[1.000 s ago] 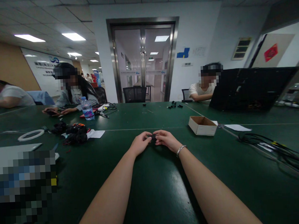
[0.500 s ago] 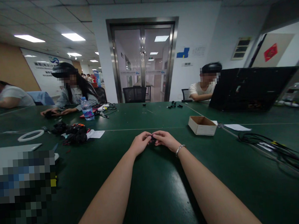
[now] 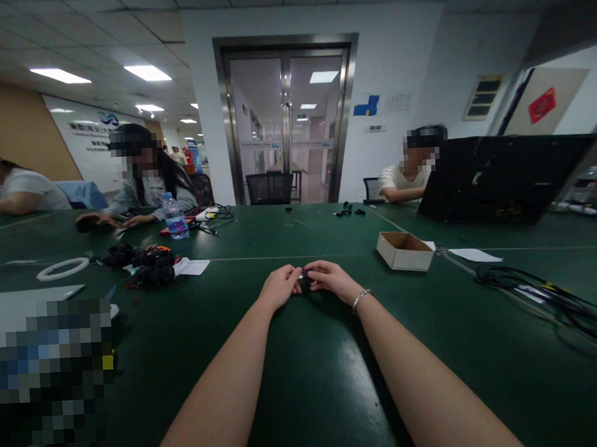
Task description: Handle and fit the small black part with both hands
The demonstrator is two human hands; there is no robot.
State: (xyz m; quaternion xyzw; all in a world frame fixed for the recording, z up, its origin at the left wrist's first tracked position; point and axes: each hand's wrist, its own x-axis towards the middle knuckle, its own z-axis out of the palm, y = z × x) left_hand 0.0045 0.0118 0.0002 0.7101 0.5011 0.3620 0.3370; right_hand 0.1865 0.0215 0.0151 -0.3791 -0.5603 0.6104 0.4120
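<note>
Both my hands meet over the green table (image 3: pixel 305 356), near the middle of the view. Fingers of my left hand (image 3: pixel 282 286) pinch one end of a small dark object (image 3: pixel 304 274), where a bright silvery bit shows. The other end sits between the thumb and fingers of my right hand (image 3: pixel 330 277), which has a bracelet at the wrist. What the object is cannot be told at this size. Several small black pieces (image 3: pixel 346 209) lie farther back on the table, and a single one (image 3: pixel 288 209) lies left of them.
An open cardboard box (image 3: pixel 404 259) stands to the right, with black cables (image 3: pixel 547 297) beyond it. At the left are a black bundle (image 3: pixel 150 266), a white ring (image 3: pixel 63 269) and a bottle (image 3: pixel 175 220). People sit across the table, one behind a large black panel (image 3: pixel 501 176).
A narrow gap has opened between my fingertips, and a silvery bit now shows on the small object. Across the table at left, a person's hands have shifted slightly left.
</note>
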